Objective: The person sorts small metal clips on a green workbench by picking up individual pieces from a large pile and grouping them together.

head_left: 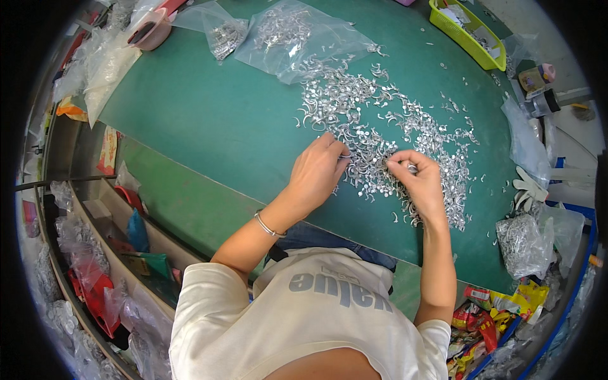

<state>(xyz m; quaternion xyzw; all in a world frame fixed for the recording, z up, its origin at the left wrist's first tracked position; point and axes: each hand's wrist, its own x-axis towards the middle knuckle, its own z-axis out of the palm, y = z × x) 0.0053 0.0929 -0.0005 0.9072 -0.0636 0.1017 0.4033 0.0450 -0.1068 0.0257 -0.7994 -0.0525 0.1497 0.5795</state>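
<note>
A wide spread of small silver metal pieces (335,95), many curved like hooks or crescents, lies loose on the green table top. At the pile's near left edge my left hand (313,171) is pinched closed on a small curved silver piece (346,156). My right hand (421,183) is on the pile's near side, its thumb and forefinger together. Silver pieces (412,169) show between its curled fingers; their exact shape is too small to tell. A short gap with loose pieces separates the two hands.
Clear plastic bags (285,38) of similar pieces lie at the far edge. A yellow-green basket (468,38) stands far right, a pink basin (152,31) far left. White gloves (529,188) and a filled plastic bag (524,246) rest at right. A compartmented shelf (101,215) stands left.
</note>
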